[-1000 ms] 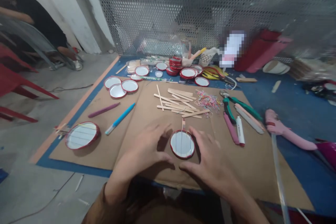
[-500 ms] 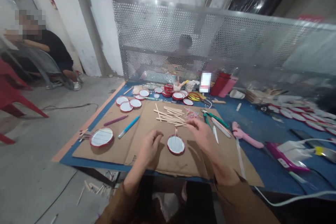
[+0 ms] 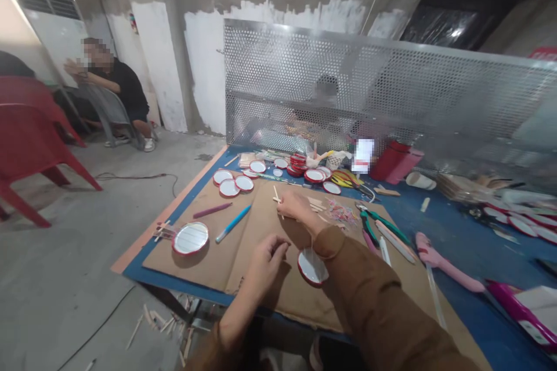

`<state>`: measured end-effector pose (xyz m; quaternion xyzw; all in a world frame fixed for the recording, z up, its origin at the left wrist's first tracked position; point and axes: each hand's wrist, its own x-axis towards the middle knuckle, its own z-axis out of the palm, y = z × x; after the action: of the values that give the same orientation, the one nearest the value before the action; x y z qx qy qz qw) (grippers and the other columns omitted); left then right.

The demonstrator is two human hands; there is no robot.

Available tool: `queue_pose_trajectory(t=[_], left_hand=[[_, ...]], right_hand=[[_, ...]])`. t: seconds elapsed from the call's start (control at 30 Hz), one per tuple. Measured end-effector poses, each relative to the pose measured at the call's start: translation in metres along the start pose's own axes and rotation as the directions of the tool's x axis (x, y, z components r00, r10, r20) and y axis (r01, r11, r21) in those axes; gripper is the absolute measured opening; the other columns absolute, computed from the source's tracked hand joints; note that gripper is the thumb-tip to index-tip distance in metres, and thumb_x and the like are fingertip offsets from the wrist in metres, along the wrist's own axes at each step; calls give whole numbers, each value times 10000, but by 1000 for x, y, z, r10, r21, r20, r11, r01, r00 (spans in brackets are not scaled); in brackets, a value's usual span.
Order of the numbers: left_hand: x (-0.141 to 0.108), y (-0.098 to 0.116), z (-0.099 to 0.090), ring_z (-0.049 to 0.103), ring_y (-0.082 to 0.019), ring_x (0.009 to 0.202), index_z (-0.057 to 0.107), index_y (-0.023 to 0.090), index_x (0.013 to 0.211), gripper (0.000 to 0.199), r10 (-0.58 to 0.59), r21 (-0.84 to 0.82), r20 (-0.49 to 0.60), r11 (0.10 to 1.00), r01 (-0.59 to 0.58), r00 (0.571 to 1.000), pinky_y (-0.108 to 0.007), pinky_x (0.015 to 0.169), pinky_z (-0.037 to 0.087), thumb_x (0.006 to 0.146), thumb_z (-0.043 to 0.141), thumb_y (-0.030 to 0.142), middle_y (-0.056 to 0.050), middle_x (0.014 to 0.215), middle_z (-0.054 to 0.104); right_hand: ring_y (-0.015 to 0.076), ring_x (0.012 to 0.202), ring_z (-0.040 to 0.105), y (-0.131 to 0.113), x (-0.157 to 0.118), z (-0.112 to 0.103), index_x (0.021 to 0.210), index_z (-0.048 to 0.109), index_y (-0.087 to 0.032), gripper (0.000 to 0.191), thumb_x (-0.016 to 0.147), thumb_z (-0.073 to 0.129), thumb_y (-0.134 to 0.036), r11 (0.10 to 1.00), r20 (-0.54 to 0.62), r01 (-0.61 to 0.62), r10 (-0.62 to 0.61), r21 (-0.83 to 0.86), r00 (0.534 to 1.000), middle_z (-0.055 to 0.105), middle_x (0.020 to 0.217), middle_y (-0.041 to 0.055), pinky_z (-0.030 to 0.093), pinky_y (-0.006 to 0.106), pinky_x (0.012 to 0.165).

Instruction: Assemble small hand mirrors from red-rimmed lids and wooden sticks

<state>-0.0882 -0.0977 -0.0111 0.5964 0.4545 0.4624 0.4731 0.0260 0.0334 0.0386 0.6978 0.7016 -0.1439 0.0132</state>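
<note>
My right hand [image 3: 295,207] is over the pile of thin wooden sticks [image 3: 317,204], its fingertips closed on a wooden stick [image 3: 275,193] at the pile's left end. The hand covers much of the pile. My left hand [image 3: 266,259] hovers above the cardboard [image 3: 243,261], fingers loosely curled, thumb a little apart, nothing visible between them. Between my arms lies a round red-rimmed disc [image 3: 311,266] with a whitish face, partly hidden by my right sleeve. A similar disc [image 3: 190,237] with striped face and sticks projecting from its rim lies at the left.
Several more discs [image 3: 230,187] lie at the back. A blue marker [image 3: 234,224] and purple pen [image 3: 213,210] rest at left. Green-handled pliers [image 3: 369,221], a pink glue gun [image 3: 448,264] and a purple power strip [image 3: 517,313] sit right. A person [image 3: 124,90] sits far left.
My right hand has moved forward and left, from beside the disc to the sticks, and its fingertips have closed. My left hand stays near the disc. The whole view has shifted.
</note>
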Motion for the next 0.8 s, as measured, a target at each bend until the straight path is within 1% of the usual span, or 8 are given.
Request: queue_pose_trajectory(t=[0.13,0.23,0.37,0.43,0.6,0.73,0.77,0.8], left_hand=[[0,-6,1,574,-146,663,584,176,812,215,-56,-82,21,995,58,998,-238,573,453,847,500,370,-7,717,557],[-1,-5,0,563,-116,568,559,184,878,291,-136,-221,3,966,133,991,-212,484,455,836,549,472,28,704,512],[-4,3,-5,539,-103,465,500,204,971,453,-152,-495,-11,859,126,988,-191,389,443,813,545,627,59,632,532],[-6,5,-8,526,-109,383,484,202,951,518,-175,-611,122,762,213,977,-199,352,437,796,516,694,56,557,565],[-9,-1,-16,529,-157,281,504,169,752,712,-154,-592,526,640,490,836,-213,265,386,717,365,866,-39,451,614],[-9,-1,-17,551,-129,308,516,155,767,540,-174,-338,722,756,561,670,-162,286,380,703,658,672,-28,482,645],[-9,0,-16,558,-122,322,507,159,771,502,-207,-275,738,777,566,642,-161,304,401,684,720,604,-12,490,645],[-9,1,-15,566,-120,336,494,164,775,490,-237,-232,744,786,573,625,-167,322,425,666,756,564,0,502,645]], right_hand=[[185,919,644,-11,5,4,1109,616,-144,272,911,611,-332,995,17,61,-63,74,998,641,1091,71,547,357,781],[160,823,643,-13,-5,0,1020,632,-132,229,917,595,-334,971,-79,168,-157,169,984,657,989,40,543,320,713],[102,690,610,-5,-40,-15,952,600,-116,126,925,490,-170,896,-234,379,-328,230,915,675,815,21,466,214,627],[101,672,590,6,-68,-22,941,593,-135,112,882,498,-141,855,-261,481,-427,196,866,677,788,9,428,201,616],[169,717,573,37,-141,-19,761,606,-168,76,778,595,-94,779,-179,627,-619,-17,765,664,749,48,386,285,692],[187,753,585,55,-165,-8,864,621,-162,122,878,515,-104,585,-22,710,-778,-392,628,675,801,72,385,311,724],[191,786,593,59,-164,-7,893,626,-164,133,900,499,-124,557,-16,711,-792,-430,610,681,835,77,390,313,741],[194,840,602,65,-160,-8,916,635,-174,116,906,520,-163,593,-53,691,-773,-414,632,689,879,78,396,312,776]])
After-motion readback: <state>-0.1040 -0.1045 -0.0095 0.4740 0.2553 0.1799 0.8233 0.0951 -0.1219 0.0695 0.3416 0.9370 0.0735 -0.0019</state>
